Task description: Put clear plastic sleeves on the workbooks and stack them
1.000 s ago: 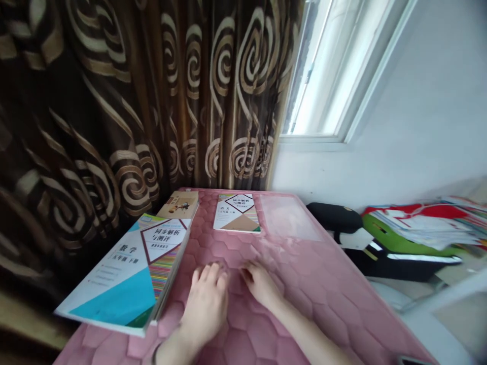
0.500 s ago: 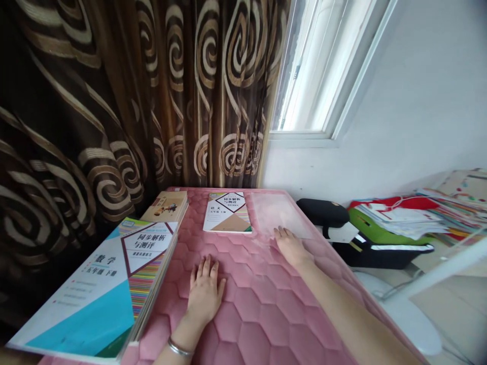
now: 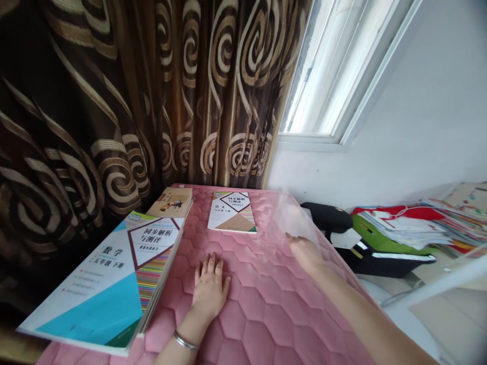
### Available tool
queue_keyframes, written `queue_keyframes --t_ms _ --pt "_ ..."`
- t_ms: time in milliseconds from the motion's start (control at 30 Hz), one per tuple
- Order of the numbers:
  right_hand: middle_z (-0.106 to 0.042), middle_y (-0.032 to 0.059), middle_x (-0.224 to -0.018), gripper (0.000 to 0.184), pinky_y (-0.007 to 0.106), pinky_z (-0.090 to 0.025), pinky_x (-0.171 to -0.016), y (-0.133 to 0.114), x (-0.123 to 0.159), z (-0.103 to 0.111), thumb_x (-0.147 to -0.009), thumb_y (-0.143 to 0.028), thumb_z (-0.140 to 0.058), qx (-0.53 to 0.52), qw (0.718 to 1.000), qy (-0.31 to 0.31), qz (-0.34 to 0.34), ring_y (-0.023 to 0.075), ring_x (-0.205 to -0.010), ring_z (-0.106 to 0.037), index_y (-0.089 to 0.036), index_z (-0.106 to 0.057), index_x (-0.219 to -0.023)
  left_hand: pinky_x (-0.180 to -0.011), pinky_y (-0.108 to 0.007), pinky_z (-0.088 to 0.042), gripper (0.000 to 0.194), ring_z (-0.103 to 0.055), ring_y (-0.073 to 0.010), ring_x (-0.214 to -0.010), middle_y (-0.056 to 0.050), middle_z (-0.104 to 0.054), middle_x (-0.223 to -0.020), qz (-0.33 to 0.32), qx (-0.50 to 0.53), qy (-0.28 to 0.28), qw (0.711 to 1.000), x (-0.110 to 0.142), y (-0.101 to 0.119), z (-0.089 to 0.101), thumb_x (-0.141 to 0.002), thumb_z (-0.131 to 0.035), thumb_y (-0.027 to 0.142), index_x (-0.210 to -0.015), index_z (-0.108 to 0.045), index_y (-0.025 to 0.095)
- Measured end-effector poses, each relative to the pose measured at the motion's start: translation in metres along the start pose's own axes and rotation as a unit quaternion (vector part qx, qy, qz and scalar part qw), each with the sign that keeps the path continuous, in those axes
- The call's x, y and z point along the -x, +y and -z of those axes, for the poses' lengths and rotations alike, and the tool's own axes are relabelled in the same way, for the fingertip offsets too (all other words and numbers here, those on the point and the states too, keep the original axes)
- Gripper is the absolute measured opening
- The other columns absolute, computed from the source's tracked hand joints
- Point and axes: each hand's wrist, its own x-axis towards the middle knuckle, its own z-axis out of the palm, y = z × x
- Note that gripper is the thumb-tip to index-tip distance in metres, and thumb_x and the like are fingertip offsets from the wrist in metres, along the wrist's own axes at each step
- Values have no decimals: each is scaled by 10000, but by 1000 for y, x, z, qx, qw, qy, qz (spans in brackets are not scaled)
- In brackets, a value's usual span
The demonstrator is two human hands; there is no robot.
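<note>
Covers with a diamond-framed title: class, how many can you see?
2: on the large book at left and the smaller book farther back, beyond the left hand. More may be hidden under the large book.

**Left flat, right stretched ahead**

My left grip (image 3: 210,291) rests palm down, fingers slightly spread, thumb out to the side. My right arm (image 3: 353,296) extends farther forward, its right grip (image 3: 306,254) pinched at the fingertips.

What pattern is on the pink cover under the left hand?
The cover has a hexagon pattern, like honeycomb; see the head view.
</note>
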Motion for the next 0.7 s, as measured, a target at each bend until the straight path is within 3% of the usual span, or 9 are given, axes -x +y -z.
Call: queue_keyframes --t_ms 100,267,367,433,500,567,633,700 --pt "-710 143 -773 508 342 -522 -745 0 43 13 -717 35 -396 27 998 -13 54 239 -792 -678 -107 -611 -1154 -1069 -506 -324 426 -424 -279 -1289 -120 -458 -1419 1 -2 -4 1000 -1 0 0 -896 -427 335 -1276 -540 180" --pt "-716 58 -917 539 385 -475 -925 -9 119 41 -718 36 -395 -2 970 69 234 190 -856 -656 -237 -620 -1124 -1068 -502 -325 405 -439 -272 -1276 -121 -465 -1412 0 -6 6 1000 -2 0 -1 -885 -455 324 -1256 -551 191" --pt "-696 45 -886 424 379 -466 -883 -17 138 62 -762 1 -421 4 955 92 282 199 -872 -622 -266 -660 -989 -1066 -492 -330 401 -446 -268 -1272 -120 -474 -1405 0 -8 5 1000 -2 -1 -1 -887 -450 320 -1253 -551 189" --pt "-671 48 -844 361 350 -471 -828 -20 133 66 -793 -37 -419 -6 968 90 234 200 -860 -603 -268 -671 -910 -1064 -486 -334 406 -450 -267 -1269 -118 -481 -1399 1 -7 5 1000 -3 -1 -1 -887 -450 330 -1254 -550 188" --pt "-653 77 -946 342 344 -469 -834 -19 118 56 -821 -92 -406 -26 988 93 117 213 -944 -587 -245 -658 -996 -1064 -485 -334 407 -450 -267 -1270 -120 -486 -1394 1 -5 6 1000 -3 -1 0 -886 -453 336 -1252 -552 189" --pt "-587 140 -1166 360 378 -464 -872 -12 100 34 -818 -173 -444 -35 995 94 -27 257 -1070 -551 -167 -597 -1144 -1065 -483 -332 402 -445 -264 -1276 -124 -489 -1391 -2 -3 8 1000 -3 -2 0 -886 -452 333 -1247 -557 188" --pt "-565 197 -1187 354 409 -449 -897 1 86 8 -822 -207 -443 -39 986 66 -148 290 -1099 -542 -94 -589 -1123 -1064 -481 -333 397 -441 -261 -1280 -125 -492 -1388 -5 -1 11 1000 -4 -3 0 -886 -452 328 -1241 -561 188" --pt "-550 249 -1191 387 446 -410 -941 17 79 -12 -845 -234 -416 -36 975 65 -208 329 -1160 -500 -35 -564 -1142 -1061 -480 -337 398 -443 -260 -1279 -125 -493 -1387 -7 -1 12 1000 -4 -3 -1 -887 -450 330 -1243 -561 190"
